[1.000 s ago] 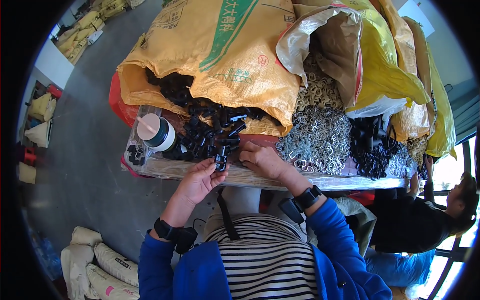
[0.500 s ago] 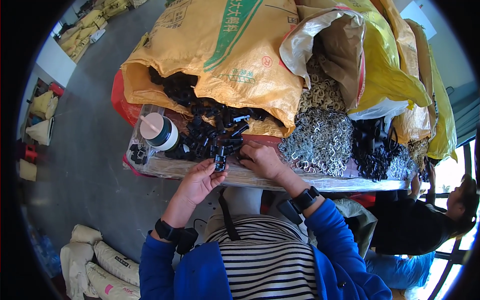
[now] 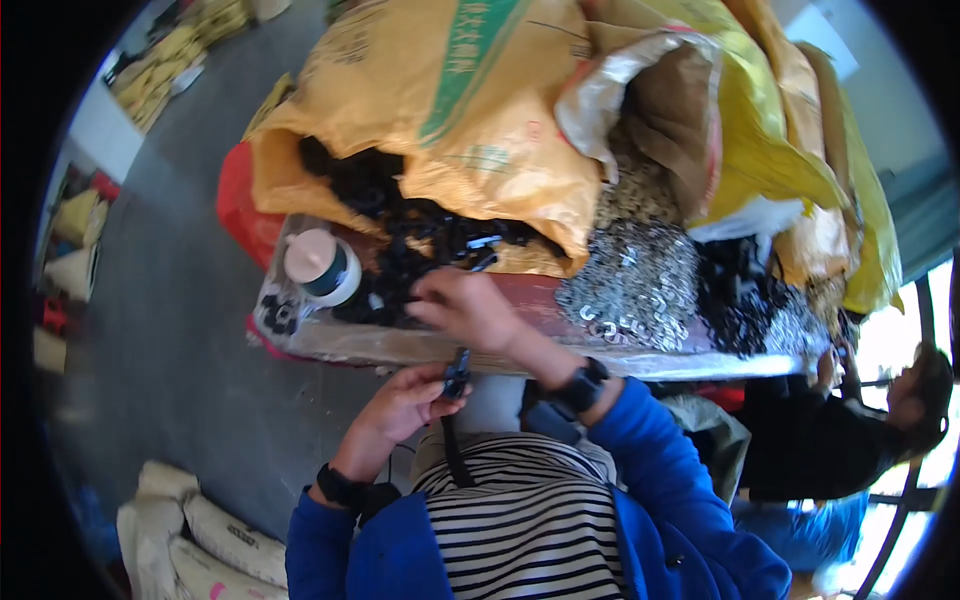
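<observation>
Near the table's front edge, my left hand (image 3: 408, 402) grips a small black plastic part (image 3: 457, 374) between thumb and fingers. The part stands roughly upright. My right hand (image 3: 470, 308) reaches across to the left, by the near side of a pile of loose black plastic parts (image 3: 408, 250). Motion smears its fingers, so I cannot make out whether they hold anything. The black parts spill from the mouth of a large orange woven sack (image 3: 330, 75).
Left of the pile stands a jar with a pink lid (image 3: 312, 256). Silver metal hooks (image 3: 640, 285) and black pieces (image 3: 738, 300) lie in heaps to the right, below a yellow sack (image 3: 760, 130). A co-worker (image 3: 850, 430) is at the right end of the table (image 3: 640, 365).
My left hand has come down toward my body with the black part, which has turned. My right hand has moved left toward the pile. The view has shifted slightly.
</observation>
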A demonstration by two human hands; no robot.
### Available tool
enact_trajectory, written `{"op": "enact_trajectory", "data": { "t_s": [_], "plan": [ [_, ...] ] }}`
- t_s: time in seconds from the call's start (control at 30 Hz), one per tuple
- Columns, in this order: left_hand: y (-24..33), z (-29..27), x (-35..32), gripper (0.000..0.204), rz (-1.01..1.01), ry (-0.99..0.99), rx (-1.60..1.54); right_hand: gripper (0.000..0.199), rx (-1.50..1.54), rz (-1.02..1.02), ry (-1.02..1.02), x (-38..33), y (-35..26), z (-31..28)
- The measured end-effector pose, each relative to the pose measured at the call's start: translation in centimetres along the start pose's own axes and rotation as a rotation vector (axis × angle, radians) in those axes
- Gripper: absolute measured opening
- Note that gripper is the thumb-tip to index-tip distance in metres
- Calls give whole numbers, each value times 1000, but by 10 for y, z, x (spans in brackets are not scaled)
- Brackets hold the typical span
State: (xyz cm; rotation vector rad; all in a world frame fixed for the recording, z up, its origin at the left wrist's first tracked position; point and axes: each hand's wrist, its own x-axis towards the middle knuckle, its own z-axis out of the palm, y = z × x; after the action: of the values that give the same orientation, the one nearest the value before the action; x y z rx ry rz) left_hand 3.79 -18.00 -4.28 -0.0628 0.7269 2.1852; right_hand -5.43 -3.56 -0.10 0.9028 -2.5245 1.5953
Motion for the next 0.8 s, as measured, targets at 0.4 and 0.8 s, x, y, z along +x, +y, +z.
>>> {"op": "enact_trajectory", "data": {
  "t_s": [0.4, 0.8],
  "plan": [
    [-4, 14, 20, 31, 2, 13, 24, 17, -195, 251, 147, -133, 17, -101],
    [-17, 55, 102, 28, -173, 11, 121, 12, -535, 579, 594, -252, 59, -205]
  ]
}}
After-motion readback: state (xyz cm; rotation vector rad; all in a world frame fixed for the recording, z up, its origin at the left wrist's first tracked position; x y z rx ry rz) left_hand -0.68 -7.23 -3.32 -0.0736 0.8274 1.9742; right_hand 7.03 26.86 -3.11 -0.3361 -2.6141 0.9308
